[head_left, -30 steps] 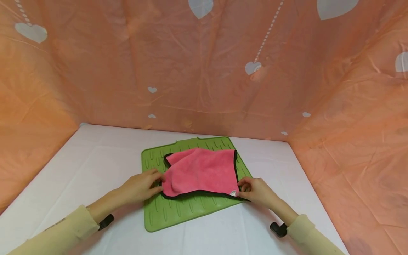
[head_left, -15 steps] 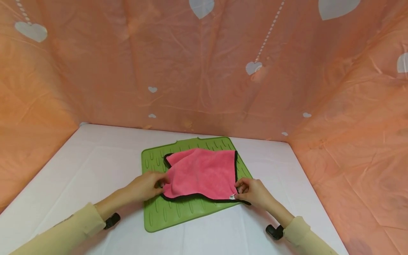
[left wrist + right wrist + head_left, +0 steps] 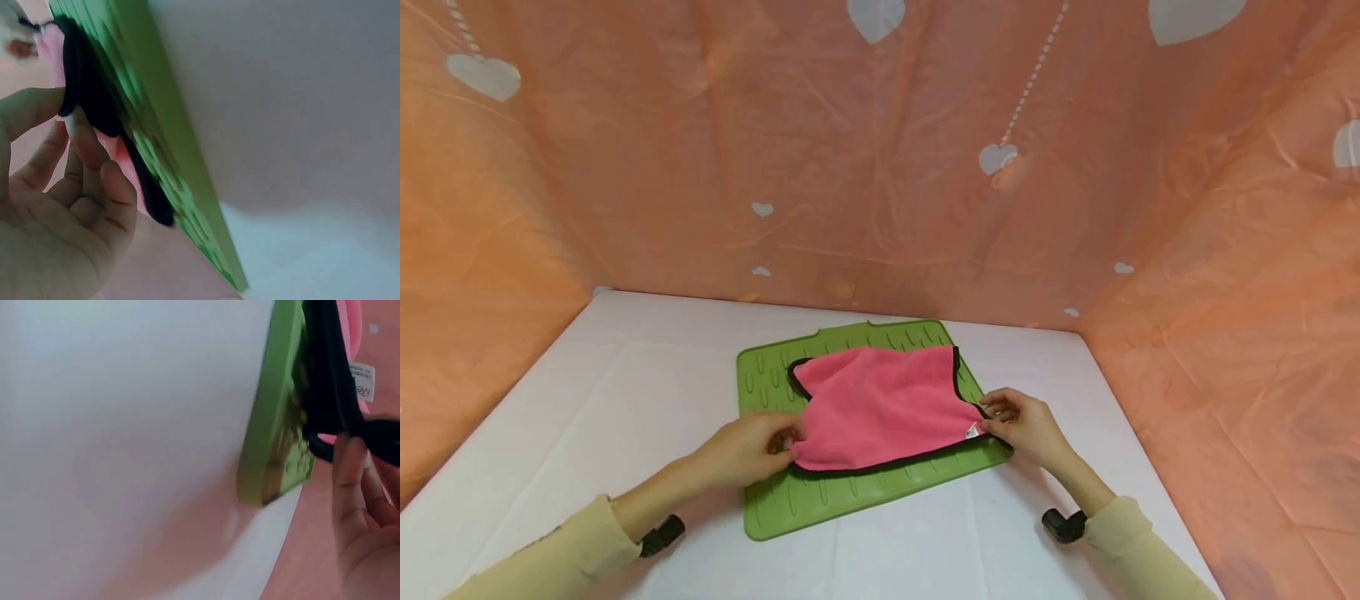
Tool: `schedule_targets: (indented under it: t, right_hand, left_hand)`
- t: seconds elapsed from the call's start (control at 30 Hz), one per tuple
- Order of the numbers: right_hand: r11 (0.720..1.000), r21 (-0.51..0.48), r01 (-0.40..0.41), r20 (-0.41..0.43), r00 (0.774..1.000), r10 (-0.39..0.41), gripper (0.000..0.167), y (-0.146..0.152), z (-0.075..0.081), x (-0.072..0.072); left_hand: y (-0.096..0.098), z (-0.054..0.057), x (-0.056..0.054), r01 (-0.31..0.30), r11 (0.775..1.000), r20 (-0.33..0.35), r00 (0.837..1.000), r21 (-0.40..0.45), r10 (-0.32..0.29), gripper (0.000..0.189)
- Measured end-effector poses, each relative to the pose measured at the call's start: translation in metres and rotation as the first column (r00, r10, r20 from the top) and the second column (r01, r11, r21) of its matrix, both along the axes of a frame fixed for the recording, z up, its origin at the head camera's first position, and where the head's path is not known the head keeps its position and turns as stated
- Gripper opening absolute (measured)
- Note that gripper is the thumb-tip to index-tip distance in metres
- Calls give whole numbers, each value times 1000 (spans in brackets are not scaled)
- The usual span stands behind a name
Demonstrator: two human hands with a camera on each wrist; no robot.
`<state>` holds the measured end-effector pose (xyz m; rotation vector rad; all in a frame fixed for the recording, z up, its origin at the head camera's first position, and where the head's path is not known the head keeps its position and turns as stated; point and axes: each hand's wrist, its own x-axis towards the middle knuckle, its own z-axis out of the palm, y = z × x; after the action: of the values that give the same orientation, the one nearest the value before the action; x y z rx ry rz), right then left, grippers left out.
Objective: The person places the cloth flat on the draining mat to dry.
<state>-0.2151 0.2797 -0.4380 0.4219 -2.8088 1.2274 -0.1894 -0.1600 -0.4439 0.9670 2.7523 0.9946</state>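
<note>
A pink cloth (image 3: pixel 880 408) with a black border lies over a green ridged mat (image 3: pixel 797 512). Its near left corner is pinched by my left hand (image 3: pixel 752 446); in the left wrist view the thumb and a finger close on the black edge (image 3: pixel 74 75). My right hand (image 3: pixel 1030 425) pinches the near right part of the cloth beside a small white label (image 3: pixel 973 431). The right wrist view has that edge raised off the mat, with printing on the label (image 3: pixel 362 381). At the far left, one cloth corner (image 3: pixel 799 371) is folded, showing black trim.
The mat rests on a white-covered table (image 3: pixel 647 375). An orange curtain (image 3: pixel 880 183) with pale hearts stands along the back and both sides. Black wrist devices (image 3: pixel 662 536) sit below both forearms.
My right hand has moved right and slightly away, drawing the near right of the cloth with it. The left hand has shifted a little right and nearer. The near edge is now straighter.
</note>
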Motion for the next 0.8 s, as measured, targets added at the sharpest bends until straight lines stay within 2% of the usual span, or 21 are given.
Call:
schedule_targets:
  t: [0.17, 0.23, 0.3, 0.37, 0.43, 0.5, 0.57, 0.67, 0.8]
  right_hand:
    - [1000, 16, 1, 8, 1000, -1, 28, 9, -1, -5]
    - [999, 41, -22, 34, 999, 20, 30, 11, -4, -5]
    - [997, 74, -38, 65, 997, 33, 32, 12, -7, -6]
    - [995, 88, -50, 88, 995, 42, 33, 12, -10, -6]
    - [994, 91, -61, 97, 994, 52, 33, 12, -11, -5]
    - [994, 85, -62, 93, 994, 54, 32, 13, -12, -5]
    - [995, 79, -66, 87, 994, 59, 32, 13, -12, -5]
    - [995, 79, -65, 87, 995, 58, 31, 13, -12, -5]
    - [995, 82, -56, 93, 995, 48, 29, 13, -15, -6]
  left_hand:
    - [15, 0, 14, 64, 996, -17, 998, -55, -65, 14]
    - [19, -1, 17, 59, 994, -45, 997, -93, -64, 16]
    - [20, -2, 18, 53, 989, -105, 992, -138, -68, 18]
    - [19, -4, 18, 69, 983, -180, 979, -172, -100, 21]
    - [17, -5, 16, 118, 973, -245, 956, -196, -165, 24]
    - [14, -5, 13, 191, 958, -281, 927, -213, -248, 27]
    - [11, -5, 10, 261, 939, -287, 903, -223, -319, 26]
    - [9, -3, 7, 312, 919, -269, 888, -240, -372, 23]
    - [8, -5, 4, 327, 907, -271, 878, -266, -396, 17]
